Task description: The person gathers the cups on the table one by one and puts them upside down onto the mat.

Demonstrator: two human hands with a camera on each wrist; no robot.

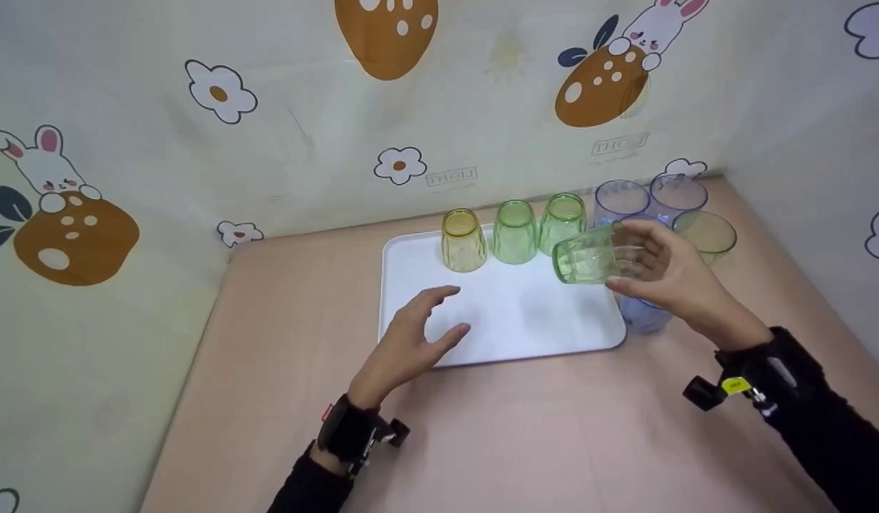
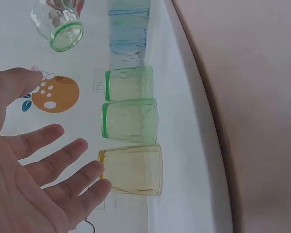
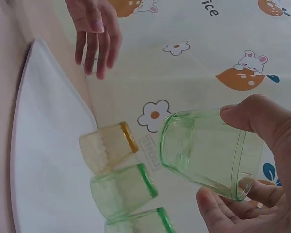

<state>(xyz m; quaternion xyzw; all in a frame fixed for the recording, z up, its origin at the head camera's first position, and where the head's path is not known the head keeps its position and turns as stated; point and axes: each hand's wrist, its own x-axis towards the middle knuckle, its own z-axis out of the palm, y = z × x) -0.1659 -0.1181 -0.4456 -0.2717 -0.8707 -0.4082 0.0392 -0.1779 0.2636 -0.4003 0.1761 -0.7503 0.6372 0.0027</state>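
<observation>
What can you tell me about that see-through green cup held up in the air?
The see-through green tapered cup, apparently glass or clear plastic, is glossy, with a thick, deeper-green base. It seems empty. It is tipped sideways in the air, base toward the person's left, rim end in the grip of the bare right hand, thumb on one side and fingers on the other. Nothing else appears to touch it. In the head view it overlaps the white rectangular tray.

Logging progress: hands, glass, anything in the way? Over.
Right hand holding tilted green glass, raised. Left hand empty. Possible obstruction: three upturned glasses, far side of tray.
</observation>
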